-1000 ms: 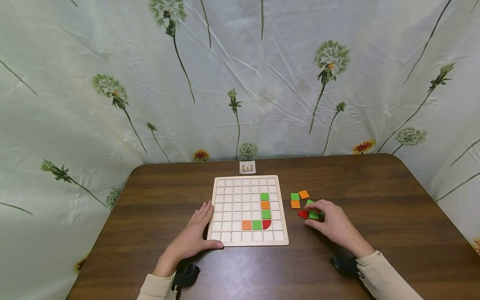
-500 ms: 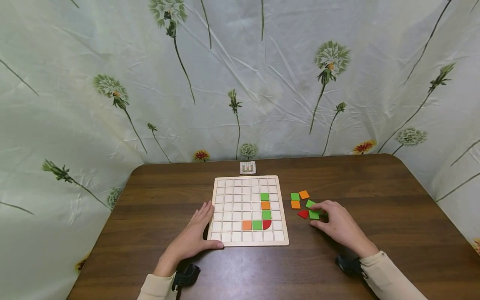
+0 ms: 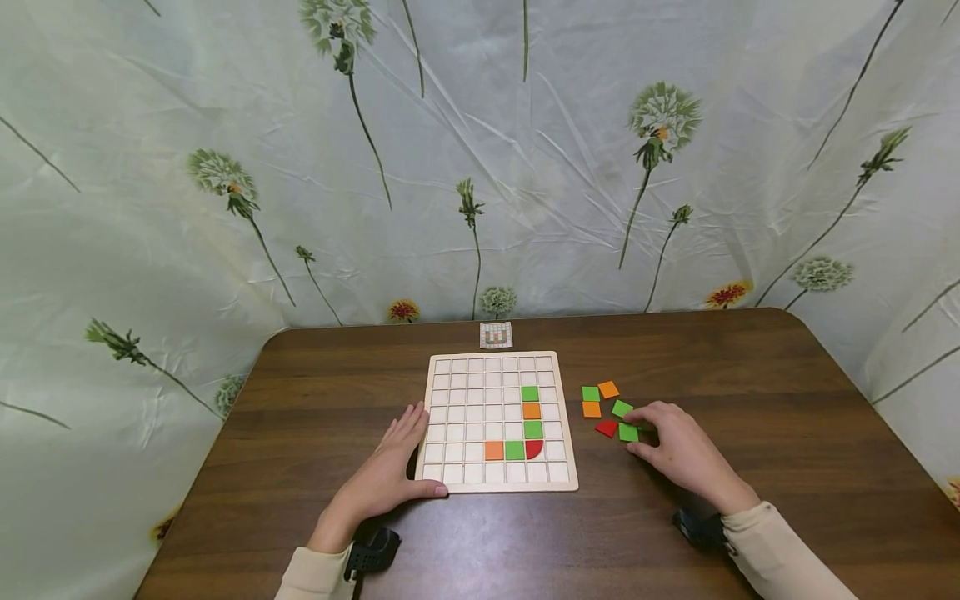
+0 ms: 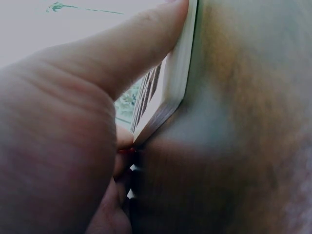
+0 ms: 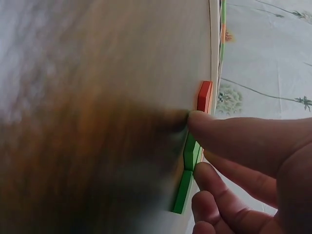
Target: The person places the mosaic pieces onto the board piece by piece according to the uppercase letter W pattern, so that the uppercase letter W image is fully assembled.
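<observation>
- Wooden board (image 3: 455,413), centre: 3 green tiles (image 3: 533,429), 2 orange tiles (image 3: 532,410), 1 red tile (image 3: 533,449)
- Loose to its right, visibly: 3 greens (image 3: 622,408), 2 oranges (image 3: 592,409), 1 red (image 3: 606,428)
- Left hand (image 3: 385,473) relaxed against the board
- Right hand (image 3: 678,443) at loose greens; cannot tell if it grips
- Step, seemingly: picking; next calls for pinch, lift

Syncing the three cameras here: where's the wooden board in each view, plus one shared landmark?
Head: wooden board in the lower middle, gridded face showing.
Left wrist: board nearly edge-on, upper middle, partly hidden.
Right wrist: board a thin strip at the top, right of centre.
Shared landmark: floral backdrop, visible in all three.
</observation>
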Motion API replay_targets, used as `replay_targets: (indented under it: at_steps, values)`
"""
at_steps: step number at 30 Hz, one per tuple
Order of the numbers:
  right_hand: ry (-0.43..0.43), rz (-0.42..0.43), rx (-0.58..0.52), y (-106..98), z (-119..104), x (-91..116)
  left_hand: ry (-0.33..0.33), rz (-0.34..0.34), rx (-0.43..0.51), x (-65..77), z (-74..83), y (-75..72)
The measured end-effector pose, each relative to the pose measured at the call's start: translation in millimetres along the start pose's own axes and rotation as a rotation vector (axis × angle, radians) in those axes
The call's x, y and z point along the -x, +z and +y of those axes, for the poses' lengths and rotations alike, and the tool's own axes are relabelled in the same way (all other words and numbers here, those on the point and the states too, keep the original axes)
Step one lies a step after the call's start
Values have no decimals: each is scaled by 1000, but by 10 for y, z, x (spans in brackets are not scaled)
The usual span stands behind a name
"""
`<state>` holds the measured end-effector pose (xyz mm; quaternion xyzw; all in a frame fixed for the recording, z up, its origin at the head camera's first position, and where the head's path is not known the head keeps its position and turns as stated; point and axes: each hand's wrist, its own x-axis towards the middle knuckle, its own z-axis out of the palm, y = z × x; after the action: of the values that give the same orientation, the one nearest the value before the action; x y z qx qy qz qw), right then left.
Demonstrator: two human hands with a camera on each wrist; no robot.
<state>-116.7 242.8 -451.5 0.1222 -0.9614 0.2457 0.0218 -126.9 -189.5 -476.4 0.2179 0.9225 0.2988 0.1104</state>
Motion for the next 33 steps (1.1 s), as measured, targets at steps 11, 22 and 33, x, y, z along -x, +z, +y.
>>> replay_targets:
  at_steps: [11, 22, 33]
  values:
    - [-14, -16, 53, -2, 0, 18, 3, 3, 0, 5, 13, -8]
    - [-47, -5, 55, -6, 4, 26, 4, 6, -3, 3, 28, -12]
    - [-55, 47, 13, -22, -113, -20, 3, 5, 0, 5, 13, -6]
